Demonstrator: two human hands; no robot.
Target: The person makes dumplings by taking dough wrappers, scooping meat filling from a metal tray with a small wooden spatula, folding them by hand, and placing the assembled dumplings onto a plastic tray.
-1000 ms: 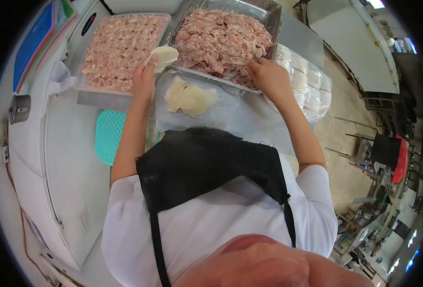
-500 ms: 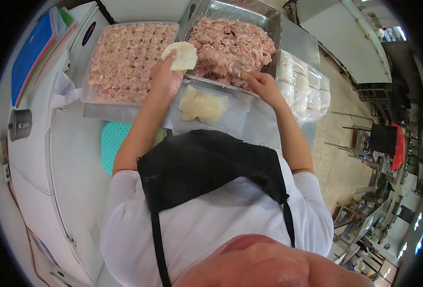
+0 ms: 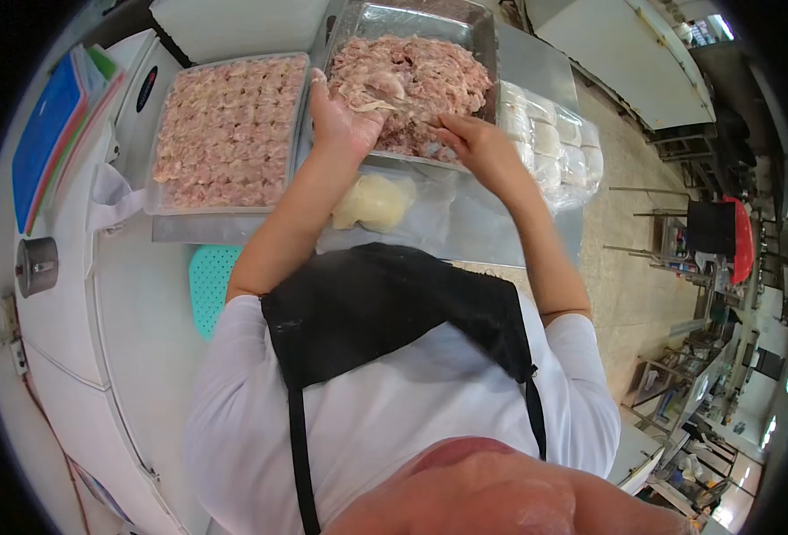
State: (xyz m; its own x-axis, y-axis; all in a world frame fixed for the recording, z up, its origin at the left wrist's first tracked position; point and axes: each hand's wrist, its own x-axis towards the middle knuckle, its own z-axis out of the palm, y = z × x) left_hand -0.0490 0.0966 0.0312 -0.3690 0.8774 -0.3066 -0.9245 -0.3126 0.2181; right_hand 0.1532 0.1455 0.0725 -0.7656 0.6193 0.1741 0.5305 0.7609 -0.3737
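Note:
My left hand [image 3: 345,123] is palm up at the near left edge of a metal tray of raw minced meat [image 3: 454,76]. Its fingers curl around a thin round dough wrapper [image 3: 371,105], whose pale edge shows against meat on it. Over the tray's near side, my right hand [image 3: 476,147] is closed around a thin tool that is mostly hidden and blurred, with its tip end toward the wrapper. A small stack of pale dough wrappers [image 3: 376,201] lies on a clear plastic sheet between my forearms.
To the left stands a clear plastic box [image 3: 229,134] filled with rows of meat-topped dumplings. Plastic-wrapped packs of white rounds [image 3: 550,143] sit right of the tray on the metal table [image 3: 545,67]. A turquoise perforated basket [image 3: 213,281] is below the table's left edge.
My left hand has moved right with the wrapper, from beside the dumpling box to over the meat tray. My right hand has drawn nearer to it, and meat now lies on the wrapper.

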